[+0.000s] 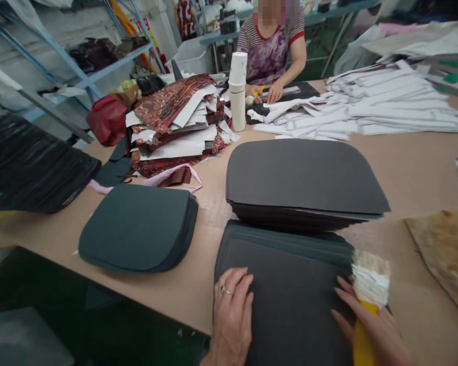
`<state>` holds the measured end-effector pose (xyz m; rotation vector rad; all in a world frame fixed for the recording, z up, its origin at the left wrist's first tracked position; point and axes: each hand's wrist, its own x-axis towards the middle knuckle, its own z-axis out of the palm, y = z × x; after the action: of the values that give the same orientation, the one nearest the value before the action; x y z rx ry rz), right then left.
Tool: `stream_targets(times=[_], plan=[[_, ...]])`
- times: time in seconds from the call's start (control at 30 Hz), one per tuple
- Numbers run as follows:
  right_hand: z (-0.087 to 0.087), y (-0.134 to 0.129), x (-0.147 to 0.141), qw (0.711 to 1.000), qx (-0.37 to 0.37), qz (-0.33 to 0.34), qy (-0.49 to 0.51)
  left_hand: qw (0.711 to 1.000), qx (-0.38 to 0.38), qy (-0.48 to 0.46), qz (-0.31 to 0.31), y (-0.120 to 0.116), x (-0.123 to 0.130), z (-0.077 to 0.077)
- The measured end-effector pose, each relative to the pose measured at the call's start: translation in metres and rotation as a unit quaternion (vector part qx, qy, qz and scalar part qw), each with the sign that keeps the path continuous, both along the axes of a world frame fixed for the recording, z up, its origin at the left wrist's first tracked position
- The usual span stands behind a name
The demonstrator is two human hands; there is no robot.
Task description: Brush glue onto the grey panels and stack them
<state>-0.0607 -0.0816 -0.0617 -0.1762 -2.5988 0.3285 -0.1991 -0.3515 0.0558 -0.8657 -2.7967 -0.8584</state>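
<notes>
A stack of dark sheets (290,295) lies at the table's near edge. My left hand (232,315) rests on its left side, a ring on one finger, the fingers lying flat with nothing held. At the stack's right edge, my right hand (370,325) holds a brush (366,305) with a yellow handle and whitish bristles pointing away from me; its fingertips touch the top sheet. Just beyond lies a taller stack of dark grey rounded sheets (301,175). To the left is a stack of dark green rounded pieces (137,226).
Patterned red material (171,119) is piled at the back left, beside a white bottle (238,96). Across the table (416,168), a person (270,56) works near white strips (385,107). A stained cloth (446,249) lies at right, a black wrapped bundle (30,162) at left.
</notes>
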Motion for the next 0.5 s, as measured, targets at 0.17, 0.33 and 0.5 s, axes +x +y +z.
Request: stream_targets(times=[0.17, 0.33, 0.5], plan=[[0.014, -0.008, 0.0, 0.999, -0.013, 0.0, -0.034, 0.994, 0.016, -0.067, 0.087, -0.004, -0.02, -0.007], [0.02, -0.007, 0.0, 0.999, -0.001, 0.009, -0.041, 0.983, 0.044, -0.135, 0.116, -0.016, -0.028, -0.024], [0.012, 0.004, 0.004, 0.998, 0.018, 0.015, -0.05, 0.969, 0.096, -0.189, 0.13, -0.017, -0.03, -0.032]])
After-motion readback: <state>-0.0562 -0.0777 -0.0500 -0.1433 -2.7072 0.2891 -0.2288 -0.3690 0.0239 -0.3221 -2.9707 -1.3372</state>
